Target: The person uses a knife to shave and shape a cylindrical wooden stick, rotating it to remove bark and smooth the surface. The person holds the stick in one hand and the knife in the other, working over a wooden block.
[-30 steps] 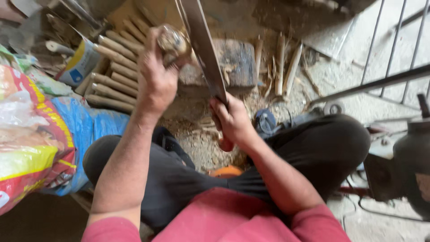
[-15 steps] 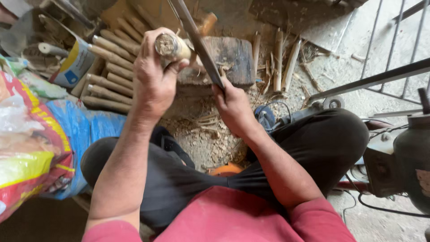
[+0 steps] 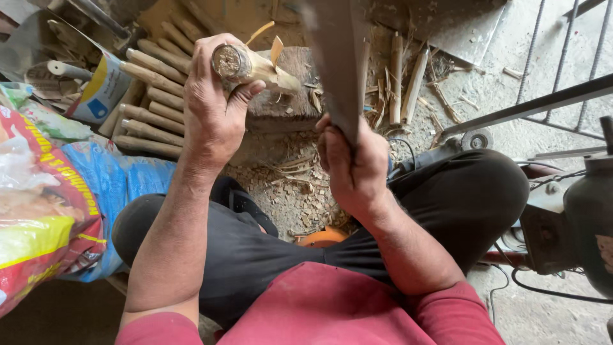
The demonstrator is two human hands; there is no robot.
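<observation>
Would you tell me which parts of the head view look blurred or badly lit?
Head view: the blade in the right hand is smeared by motion blur; the left hand and wooden stick are sharp; daylight is soft, without glare.

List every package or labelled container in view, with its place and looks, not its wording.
Printed plastic sack: far left, bulging; red, yellow, green and white.
Blue woven sack: under and beside it, against the left knee.
Carton: upper left, beside the stacked wooden sticks; tilted, white with yellow and blue patches.
No signs or screens.
</observation>
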